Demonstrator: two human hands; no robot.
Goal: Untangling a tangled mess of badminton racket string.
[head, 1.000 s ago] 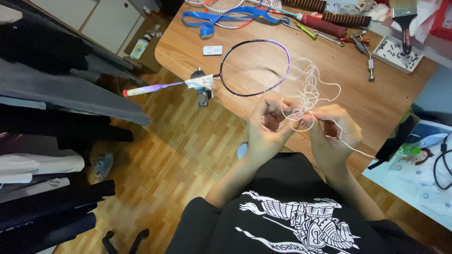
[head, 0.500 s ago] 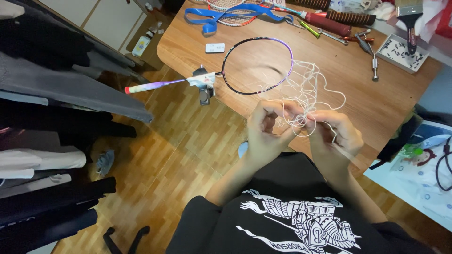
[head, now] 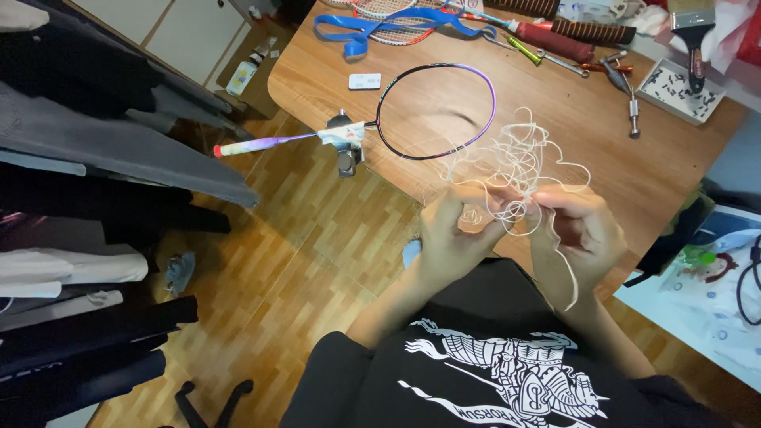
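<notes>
Left hand point(head: 452, 238) and right hand point(head: 575, 234): fingers pinched on tangled white string point(head: 515, 170) between them. Step judged: untangling; next calls for freeing a loop. Beyond fingertips: unstrung purple racket point(head: 432, 111) on wooden table point(head: 571, 135).

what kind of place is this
Probably a small racket-stringing workbench in a home or shop: an unstrung racket frame lies on the wooden table, both hands work a tangle of white string, and hand tools sit nearby.
</notes>
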